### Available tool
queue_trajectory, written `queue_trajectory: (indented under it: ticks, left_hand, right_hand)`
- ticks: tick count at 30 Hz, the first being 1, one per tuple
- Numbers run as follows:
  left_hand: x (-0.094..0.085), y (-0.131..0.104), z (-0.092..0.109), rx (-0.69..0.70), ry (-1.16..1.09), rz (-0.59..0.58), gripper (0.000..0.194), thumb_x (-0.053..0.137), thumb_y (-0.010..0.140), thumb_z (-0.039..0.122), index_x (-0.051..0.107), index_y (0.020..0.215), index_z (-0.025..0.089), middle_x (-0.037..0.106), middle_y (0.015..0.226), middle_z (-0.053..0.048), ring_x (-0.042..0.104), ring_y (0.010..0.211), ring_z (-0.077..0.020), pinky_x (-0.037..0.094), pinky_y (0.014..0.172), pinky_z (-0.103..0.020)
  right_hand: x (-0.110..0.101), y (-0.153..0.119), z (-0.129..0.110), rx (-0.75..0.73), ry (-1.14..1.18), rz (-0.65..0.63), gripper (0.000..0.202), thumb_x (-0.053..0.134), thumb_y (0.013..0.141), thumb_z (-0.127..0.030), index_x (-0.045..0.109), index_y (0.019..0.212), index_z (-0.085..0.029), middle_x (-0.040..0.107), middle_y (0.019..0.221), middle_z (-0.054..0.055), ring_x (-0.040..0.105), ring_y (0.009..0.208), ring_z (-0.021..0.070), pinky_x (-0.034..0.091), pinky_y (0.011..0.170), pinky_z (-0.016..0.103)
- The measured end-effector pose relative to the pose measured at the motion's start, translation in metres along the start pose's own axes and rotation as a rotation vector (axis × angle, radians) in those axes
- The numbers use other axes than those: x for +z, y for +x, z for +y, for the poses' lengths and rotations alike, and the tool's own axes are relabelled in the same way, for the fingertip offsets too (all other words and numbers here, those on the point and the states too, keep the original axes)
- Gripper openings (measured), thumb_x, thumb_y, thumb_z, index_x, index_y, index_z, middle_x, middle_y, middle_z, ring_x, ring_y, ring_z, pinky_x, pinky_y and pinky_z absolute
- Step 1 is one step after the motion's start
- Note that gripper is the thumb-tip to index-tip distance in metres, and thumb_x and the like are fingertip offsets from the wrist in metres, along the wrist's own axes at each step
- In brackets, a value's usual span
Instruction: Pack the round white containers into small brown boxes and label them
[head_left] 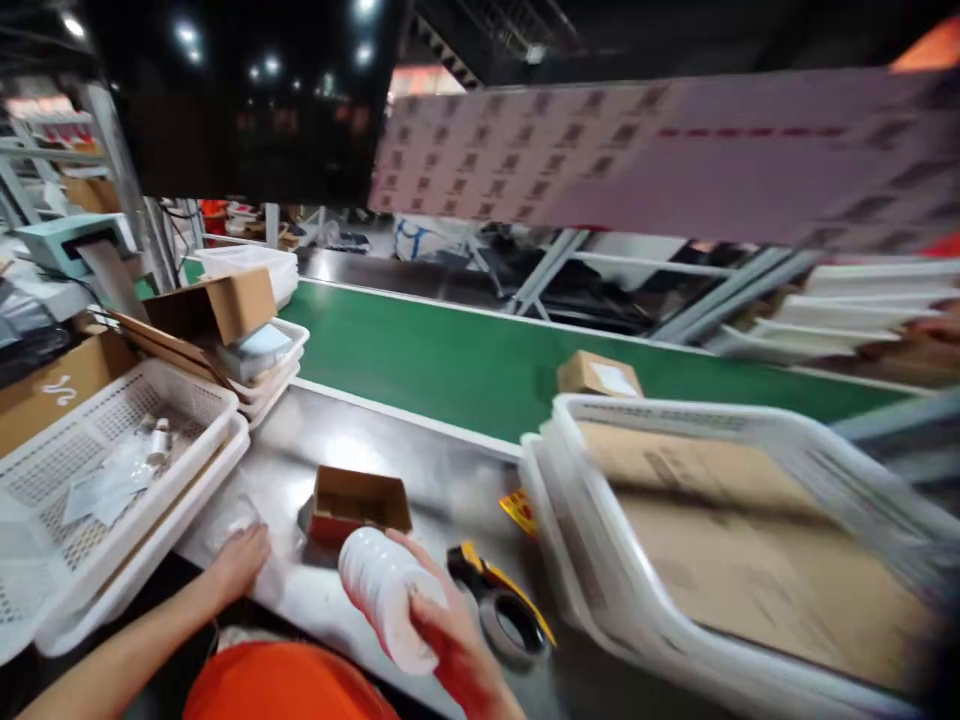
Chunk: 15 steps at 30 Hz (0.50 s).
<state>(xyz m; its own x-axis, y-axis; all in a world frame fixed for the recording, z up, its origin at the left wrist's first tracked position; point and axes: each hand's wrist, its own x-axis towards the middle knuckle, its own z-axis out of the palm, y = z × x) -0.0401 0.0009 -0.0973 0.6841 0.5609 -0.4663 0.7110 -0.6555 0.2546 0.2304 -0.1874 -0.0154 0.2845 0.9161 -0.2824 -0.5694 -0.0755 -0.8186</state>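
In the head view, my right hand (450,625) is wrapped round a white ridged cylinder (386,595), tilted and roughly bottle-sized; its exact kind is unclear. My left hand (244,562) rests at the metal bench with its fingers curled on crumpled clear plastic (234,515). Between and beyond the hands stands a small open brown cardboard box (361,500). To the right of my right hand lies a tape dispenser (517,620) with black and yellow parts.
White perforated baskets (217,395) at left hold small bottles (160,440) and plastic. Stacked white baskets (600,560) at right hold flat cardboard (750,560). Behind runs a green conveyor belt (420,345) carrying a small carton (596,373). A dark screen (247,110) hangs above.
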Motion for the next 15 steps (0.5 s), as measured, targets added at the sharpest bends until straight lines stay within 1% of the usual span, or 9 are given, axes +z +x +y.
queue_trajectory:
  ticks: [2, 3, 4, 5, 7, 8, 11, 13, 15]
  left_hand:
    - [0.013, 0.004, 0.004, -0.033, 0.028, -0.08, 0.088, 0.075, 0.065, 0.016, 0.056, 0.151, 0.011, 0.033, 0.173, -0.027, 0.023, 0.163, -0.0455, 0.017, 0.13, -0.068]
    - [0.018, 0.006, 0.009, -0.064, 0.013, -0.077, 0.094, 0.079, 0.062, 0.021, 0.055, 0.153, 0.011, 0.032, 0.173, -0.027, 0.021, 0.163, -0.0472, 0.016, 0.13, -0.069]
    - [0.023, 0.007, 0.015, -0.1, -0.013, -0.049, 0.091, 0.079, 0.066, 0.03, 0.055, 0.152, 0.011, 0.035, 0.172, -0.027, 0.025, 0.162, -0.0464, 0.02, 0.129, -0.066]
    - [0.027, 0.01, 0.023, -0.128, -0.045, -0.003, 0.081, 0.075, 0.075, 0.039, 0.058, 0.149, 0.011, 0.041, 0.169, -0.025, 0.034, 0.159, -0.043, 0.028, 0.128, -0.06]
    - [0.033, 0.017, 0.039, -0.158, -0.084, 0.088, 0.059, 0.058, 0.092, 0.045, 0.063, 0.141, 0.013, 0.056, 0.156, -0.022, 0.054, 0.143, -0.0349, 0.042, 0.119, -0.047]
    - [0.036, 0.022, 0.046, -0.173, -0.082, 0.11, 0.053, 0.054, 0.095, 0.043, 0.065, 0.137, 0.014, 0.06, 0.15, -0.021, 0.059, 0.137, -0.0327, 0.044, 0.115, -0.043]
    - [0.043, 0.035, 0.058, -0.204, -0.117, 0.132, 0.036, 0.06, 0.091, 0.029, 0.073, 0.121, 0.015, 0.069, 0.135, -0.018, 0.065, 0.126, -0.0321, 0.047, 0.108, -0.04]
    - [0.046, 0.039, 0.058, -0.229, -0.168, 0.134, 0.026, 0.056, 0.094, 0.024, 0.078, 0.105, 0.016, 0.075, 0.121, -0.017, 0.07, 0.115, -0.0307, 0.049, 0.102, -0.038]
    - [0.047, 0.039, 0.054, -0.252, -0.235, 0.158, 0.028, 0.051, 0.097, 0.023, 0.078, 0.093, 0.017, 0.078, 0.107, -0.014, 0.073, 0.105, -0.0284, 0.051, 0.095, -0.037]
  right_hand:
    - [-0.021, -0.023, 0.025, 0.058, 0.053, 0.104, 0.088, 0.098, 0.058, -0.047, 0.068, 0.138, -0.024, 0.079, 0.112, 0.009, 0.071, 0.081, 0.0252, 0.056, 0.07, 0.035]
    - [-0.03, -0.03, 0.036, 0.068, 0.07, 0.155, 0.085, 0.098, 0.059, -0.045, 0.07, 0.136, -0.024, 0.079, 0.108, 0.008, 0.07, 0.079, 0.0242, 0.056, 0.069, 0.035]
    - [-0.037, -0.035, 0.046, 0.07, 0.085, 0.203, 0.08, 0.098, 0.059, -0.044, 0.071, 0.132, -0.024, 0.08, 0.103, 0.007, 0.069, 0.077, 0.0239, 0.056, 0.069, 0.035]
    - [-0.042, -0.039, 0.054, 0.069, 0.104, 0.248, 0.076, 0.098, 0.06, -0.043, 0.073, 0.13, -0.024, 0.08, 0.1, 0.006, 0.07, 0.077, 0.024, 0.057, 0.07, 0.036]
    - [-0.048, -0.04, 0.07, 0.073, 0.156, 0.308, 0.07, 0.098, 0.061, -0.042, 0.075, 0.125, -0.025, 0.08, 0.1, 0.006, 0.072, 0.08, 0.0249, 0.059, 0.075, 0.038]
    - [-0.049, -0.039, 0.076, 0.086, 0.182, 0.314, 0.07, 0.098, 0.061, -0.041, 0.075, 0.124, -0.025, 0.081, 0.101, 0.005, 0.073, 0.082, 0.0254, 0.06, 0.078, 0.039]
    - [-0.047, -0.03, 0.092, 0.14, 0.25, 0.283, 0.07, 0.1, 0.059, -0.038, 0.074, 0.122, -0.023, 0.081, 0.104, 0.007, 0.075, 0.088, 0.0278, 0.061, 0.083, 0.042]
    - [-0.043, -0.021, 0.1, 0.16, 0.296, 0.244, 0.068, 0.1, 0.06, -0.039, 0.075, 0.12, -0.022, 0.081, 0.108, 0.008, 0.075, 0.093, 0.0299, 0.061, 0.086, 0.045]
    - [-0.039, -0.009, 0.107, 0.164, 0.331, 0.2, 0.065, 0.098, 0.062, -0.041, 0.075, 0.12, -0.022, 0.08, 0.112, 0.009, 0.075, 0.097, 0.0302, 0.061, 0.089, 0.046]
